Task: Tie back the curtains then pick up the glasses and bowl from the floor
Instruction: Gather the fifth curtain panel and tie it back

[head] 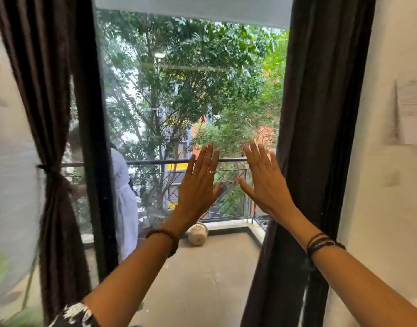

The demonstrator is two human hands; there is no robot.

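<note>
Held both up flat, fingers straight, gripping nothing — left hand [198, 185], right hand [264, 182] — right curtain [320, 138] just beside right grip.

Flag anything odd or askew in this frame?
One thing: a pale round pot lies tipped on its side on the balcony floor by the railing. Also, the left curtain is tied back, while the right curtain hangs loose. Both hands, left hand and right hand, are open and empty.
</note>
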